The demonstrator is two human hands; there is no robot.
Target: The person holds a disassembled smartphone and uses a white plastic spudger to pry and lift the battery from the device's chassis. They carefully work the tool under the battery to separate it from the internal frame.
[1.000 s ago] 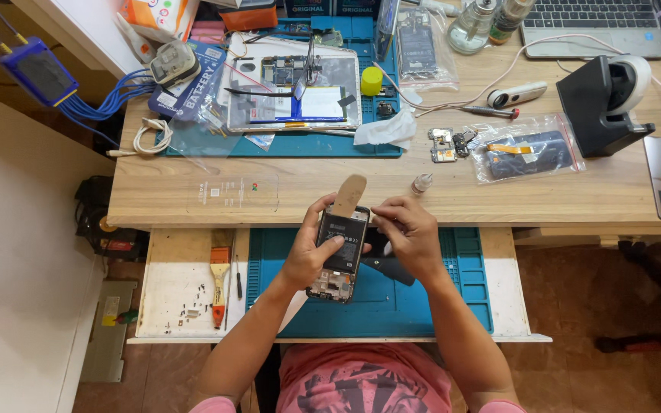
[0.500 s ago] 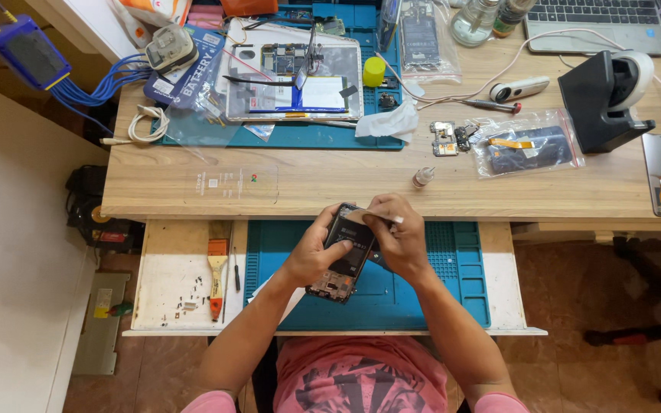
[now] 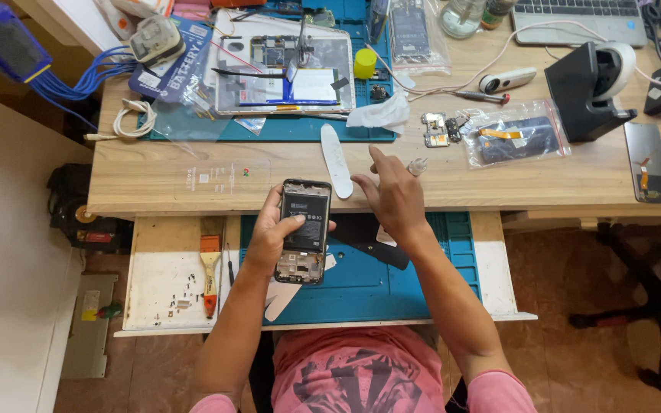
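The right hand (image 3: 395,200) has come off the opened phone (image 3: 304,231) since half a second ago: back then both hands were bunched on the handset, and now the right one is up over the wooden desk (image 3: 154,183), fingers spread and loose, gripping nothing, index finger stretched toward the white flat pry tool (image 3: 337,159) that lies on the desk just above the phone. A second ago a pale, flat tool stood up behind the phone between the hands; now it rests flat on the wood, released. The left hand (image 3: 273,237) alone carries the phone, clasped round its left edge with the thumb laid across the dark battery, back cover off, circuit board showing at the lower end. The phone hangs over the blue work mat (image 3: 437,283) on the pull-out shelf, just below the desk edge. So prying has paused and the handset is one-handed for the moment. Right of the phone, close to the right fingertips, sits a small clear dropper bottle (image 3: 418,165); whether the hand is heading for that or the pry tool I cannot tell. Left of the phone, on the white part of the shelf, lie an orange-handled brush (image 3: 209,264) and a scatter of tiny screws (image 3: 177,300). Further above the phone, on the desk's far mat, an opened tablet (image 3: 284,65) lies untouched.
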